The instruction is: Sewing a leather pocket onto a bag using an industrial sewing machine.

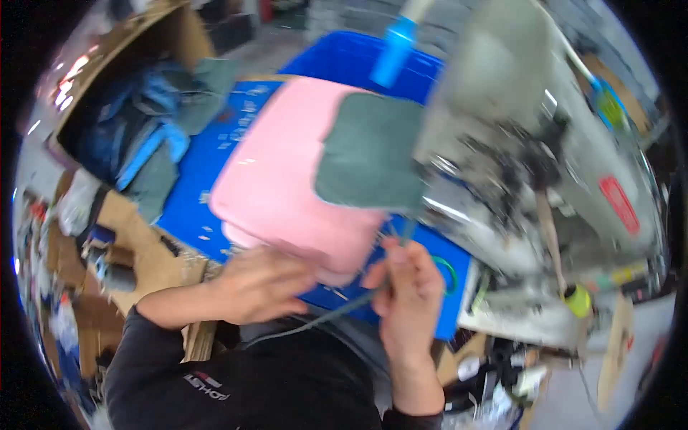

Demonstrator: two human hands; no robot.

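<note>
A pink padded piece [272, 165] with rounded corners lies on the blue tabletop [193, 197]. On its right part rests a dark grey-green piece of material [369, 154], whose right edge runs up to the sewing machine [494, 143]. My right hand [410, 297] pinches a narrow grey-green strip [333, 314] just below that edge. The strip trails left across my lap. Beside the pink piece's lower edge is my left hand [265, 283], fingers stretched out and slightly blurred. Nothing shows in it.
A cardboard box [186, 39] with blue and grey-green pieces stands at the left. Behind the tabletop is a blue bin [333, 54]. A green loop [446, 274] lies right of my right hand. The machine's bulky body fills the right side.
</note>
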